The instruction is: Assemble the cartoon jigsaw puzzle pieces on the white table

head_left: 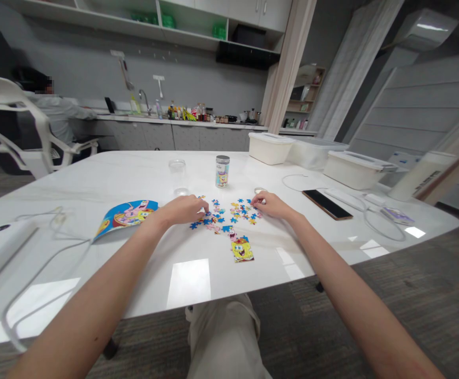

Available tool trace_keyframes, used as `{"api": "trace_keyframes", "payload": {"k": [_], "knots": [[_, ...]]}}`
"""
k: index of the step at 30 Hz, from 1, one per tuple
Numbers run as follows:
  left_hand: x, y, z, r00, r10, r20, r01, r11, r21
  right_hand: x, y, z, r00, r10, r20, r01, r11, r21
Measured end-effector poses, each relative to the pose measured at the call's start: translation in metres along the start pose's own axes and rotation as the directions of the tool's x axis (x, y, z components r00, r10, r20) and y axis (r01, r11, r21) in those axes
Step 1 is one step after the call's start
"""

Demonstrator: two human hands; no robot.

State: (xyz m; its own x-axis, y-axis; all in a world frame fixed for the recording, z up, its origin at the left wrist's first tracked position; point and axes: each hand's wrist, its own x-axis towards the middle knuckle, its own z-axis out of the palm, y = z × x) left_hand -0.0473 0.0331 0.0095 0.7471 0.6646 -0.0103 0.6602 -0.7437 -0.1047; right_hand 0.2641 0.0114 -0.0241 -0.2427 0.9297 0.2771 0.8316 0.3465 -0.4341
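Note:
Several small colourful puzzle pieces [229, 213] lie scattered on the white table [135, 179]. A joined yellow cartoon section [241, 250] sits just nearer to me. My left hand [184, 209] rests at the left edge of the scatter, fingers curled and tips touching pieces. My right hand [269, 203] is at the right edge, its fingertips pinched on a piece. A printed picture sheet [126, 215] lies left of my left hand. A small printed tin [222, 171] stands behind the pieces.
A clear glass [177, 177] stands left of the tin. A black phone [327, 204], white cables [366, 213] and white lidded boxes [353, 169] fill the right side. A white device [0, 247] with a cable lies far left. Another person [56, 113] sits at the back counter.

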Motion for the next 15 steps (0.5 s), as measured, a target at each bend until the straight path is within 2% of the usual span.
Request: {"api": "trace_keyframes", "payload": {"k": [5,9,15], "knots": [[-0.0012,-0.0055,0.0036,0.999,-0.028,-0.029,0.028,0.999,-0.016,-0.0007,0.0003,0.0006,1.000,0.004,-0.002,-0.004,1.000,0.006],[-0.0020,-0.0073,0.0068,0.999,-0.007,-0.046,0.004,0.998,-0.064,-0.0018,0.0012,0.0018,1.000,-0.024,0.012,0.024,1.000,0.002],[-0.0048,-0.0017,0.0048,0.998,-0.011,-0.057,0.008,0.999,-0.051,-0.0028,0.0002,0.0040,1.000,-0.021,0.016,0.021,1.000,-0.009]]}}
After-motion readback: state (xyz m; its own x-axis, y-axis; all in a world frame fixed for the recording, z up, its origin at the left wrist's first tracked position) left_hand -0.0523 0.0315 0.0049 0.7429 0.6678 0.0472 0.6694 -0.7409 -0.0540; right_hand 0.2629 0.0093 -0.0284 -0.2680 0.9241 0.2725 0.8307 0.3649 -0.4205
